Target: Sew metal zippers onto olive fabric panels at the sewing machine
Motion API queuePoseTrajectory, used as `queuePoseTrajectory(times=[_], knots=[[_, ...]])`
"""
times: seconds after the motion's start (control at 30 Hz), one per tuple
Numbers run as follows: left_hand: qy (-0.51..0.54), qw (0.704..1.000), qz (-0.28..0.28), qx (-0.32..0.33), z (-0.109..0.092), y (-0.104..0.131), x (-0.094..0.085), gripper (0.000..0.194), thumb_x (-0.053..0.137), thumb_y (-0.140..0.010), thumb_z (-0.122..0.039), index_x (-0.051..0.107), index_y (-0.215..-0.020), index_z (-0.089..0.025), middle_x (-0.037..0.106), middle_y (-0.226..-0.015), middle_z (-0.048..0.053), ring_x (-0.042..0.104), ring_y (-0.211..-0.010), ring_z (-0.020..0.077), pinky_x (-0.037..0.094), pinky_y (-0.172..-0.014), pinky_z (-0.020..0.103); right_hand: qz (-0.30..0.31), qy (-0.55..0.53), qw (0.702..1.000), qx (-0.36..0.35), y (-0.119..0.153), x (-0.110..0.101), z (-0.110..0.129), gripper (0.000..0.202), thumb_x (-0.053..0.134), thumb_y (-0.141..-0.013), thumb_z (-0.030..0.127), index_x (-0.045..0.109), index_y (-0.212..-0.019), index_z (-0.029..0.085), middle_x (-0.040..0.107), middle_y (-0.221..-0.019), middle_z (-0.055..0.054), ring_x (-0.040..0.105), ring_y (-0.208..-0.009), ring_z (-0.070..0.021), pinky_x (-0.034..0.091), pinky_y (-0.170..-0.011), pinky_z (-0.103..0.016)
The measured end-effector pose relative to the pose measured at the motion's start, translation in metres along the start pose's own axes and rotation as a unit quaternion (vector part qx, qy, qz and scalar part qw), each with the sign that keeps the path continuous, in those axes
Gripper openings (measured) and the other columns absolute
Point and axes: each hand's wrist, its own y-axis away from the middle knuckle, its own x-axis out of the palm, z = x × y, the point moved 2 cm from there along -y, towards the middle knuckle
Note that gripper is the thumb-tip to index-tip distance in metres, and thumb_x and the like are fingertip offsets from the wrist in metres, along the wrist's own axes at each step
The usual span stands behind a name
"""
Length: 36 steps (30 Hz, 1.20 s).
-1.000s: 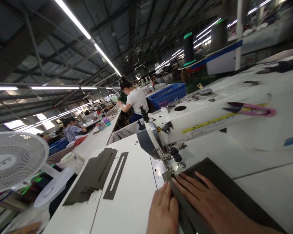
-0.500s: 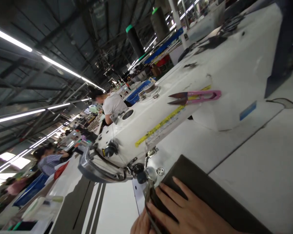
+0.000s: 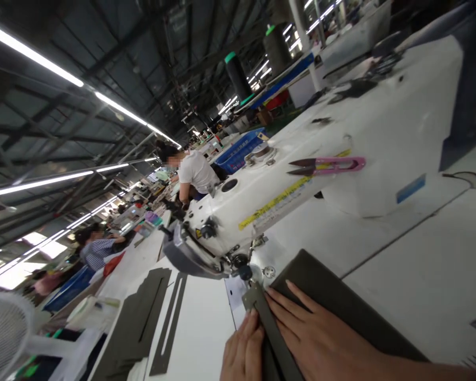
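A dark olive fabric piece [image 3: 333,301] lies on the white table beside the needle area of a white sewing machine [image 3: 269,196]. My right hand [image 3: 321,333] rests flat on it with fingers spread toward the presser foot. Along those fingers runs a narrow folded strip [image 3: 275,333], its end near the needle. My left hand [image 3: 244,349] is at the strip's left edge, fingers together and pressing on it. Pink thread snips [image 3: 327,165] lie on top of the machine arm.
Left of my hands lie a stack of dark cut pieces [image 3: 138,312] and a slotted piece [image 3: 170,323]. A white fan [image 3: 8,333] stands at the lower left. Two people sit farther back, near blue baskets [image 3: 238,151]. Thread cones [image 3: 238,76] stand behind the machine.
The camera view has shifted, showing more of the left side. The narrow strip now lies flatter and more visible between my hands, and my left hand shows more fully.
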Motion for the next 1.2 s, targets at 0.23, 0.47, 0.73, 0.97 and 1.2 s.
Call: queuePoseTrajectory(times=[0.23, 0.47, 0.73, 0.97, 1.2], knots=[[-0.011, 1.000, 0.020, 0.018, -0.008, -0.009, -0.008, 0.027, 0.035, -0.095, -0.016, 0.061, -0.102, -0.016, 0.066, -0.108, 0.011, 0.064, -0.098, 0.0200, 0.055, -0.079, 0.032, 0.020, -0.013, 0.999, -0.040, 0.006, 0.004, 0.001, 0.058, 0.045, -0.082, 0.024, 0.037, -0.139, 0.016, 0.055, -0.127, -0.009, 0.051, -0.114, -0.0264, 0.040, -0.092, -0.042], [0.005, 0.998, -0.046, -0.049, 0.000, -0.026, 0.013, 0.026, 0.036, -0.095, -0.016, 0.062, -0.094, -0.015, 0.065, -0.099, 0.011, 0.064, -0.091, 0.0189, 0.053, -0.083, 0.037, 0.035, 0.036, 0.995, -0.083, 0.001, 0.025, -0.021, 0.058, 0.045, -0.082, 0.021, 0.036, -0.139, 0.014, 0.052, -0.130, -0.010, 0.049, -0.117, -0.0277, 0.045, -0.088, -0.043], [0.010, 0.995, -0.099, -0.029, 0.010, -0.030, 0.034, 0.026, 0.038, -0.091, -0.008, 0.063, -0.086, -0.014, 0.068, -0.088, 0.009, 0.067, -0.082, 0.0190, 0.057, -0.076, 0.032, 0.068, -0.036, 0.995, -0.068, 0.000, 0.031, -0.036, 0.058, 0.040, -0.084, 0.019, 0.031, -0.142, 0.022, 0.051, -0.132, -0.006, 0.050, -0.116, -0.0253, 0.045, -0.093, -0.042], [0.021, 0.995, -0.089, -0.039, 0.010, -0.021, 0.049, 0.029, 0.036, -0.091, -0.007, 0.063, -0.088, -0.015, 0.068, -0.098, 0.013, 0.067, -0.091, 0.0214, 0.058, -0.081, 0.034, 0.062, 0.023, 0.991, -0.115, 0.003, 0.032, -0.037, 0.055, 0.038, -0.087, 0.022, 0.032, -0.141, 0.015, 0.055, -0.127, -0.007, 0.055, -0.111, -0.0253, 0.052, -0.083, -0.039], [0.033, 0.995, -0.080, -0.039, 0.010, -0.022, 0.047, 0.026, 0.037, -0.091, -0.007, 0.062, -0.096, -0.012, 0.068, -0.099, 0.013, 0.066, -0.096, 0.0225, 0.057, -0.084, 0.034, 0.052, -0.019, 0.994, -0.090, 0.001, 0.030, -0.038, 0.054, 0.035, -0.088, 0.018, 0.031, -0.142, 0.023, 0.053, -0.130, -0.003, 0.052, -0.114, -0.0233, 0.045, -0.093, -0.038]])
